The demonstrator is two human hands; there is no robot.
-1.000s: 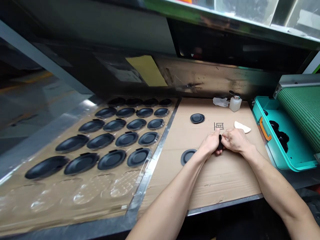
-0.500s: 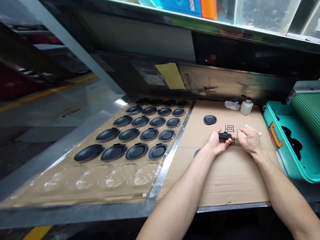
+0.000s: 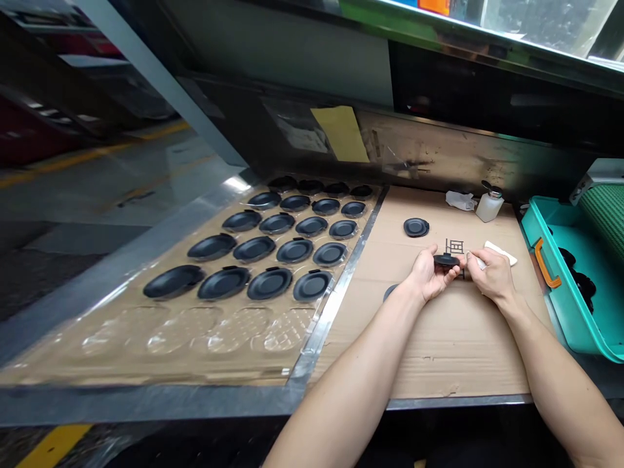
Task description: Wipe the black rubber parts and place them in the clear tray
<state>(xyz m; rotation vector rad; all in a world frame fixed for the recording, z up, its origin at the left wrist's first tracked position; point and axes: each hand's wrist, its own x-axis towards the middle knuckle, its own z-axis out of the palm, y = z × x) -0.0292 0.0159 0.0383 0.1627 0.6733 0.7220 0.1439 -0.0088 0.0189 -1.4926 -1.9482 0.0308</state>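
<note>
My left hand is closed around the edge of a round black plastic part, held almost edge-on above the cardboard. Close beside it, my right hand is pinched on a small white thing; its kind is mostly hidden by the fingers. A folded white cloth or pad lies just behind the right hand. One loose black disc rests on the cardboard beyond my left hand. Another disc is partly covered by my left forearm.
To the left, a clear plastic tray holds rows of black discs, with its nearest row of pockets unfilled. A pump bottle and crumpled tissue stand at the back. On the right, a teal bin contains black parts beside a green conveyor belt.
The view has shifted slightly, so the bench sits a little differently in frame. Both hands keep their holds, and the black part is tilted about the same.
</note>
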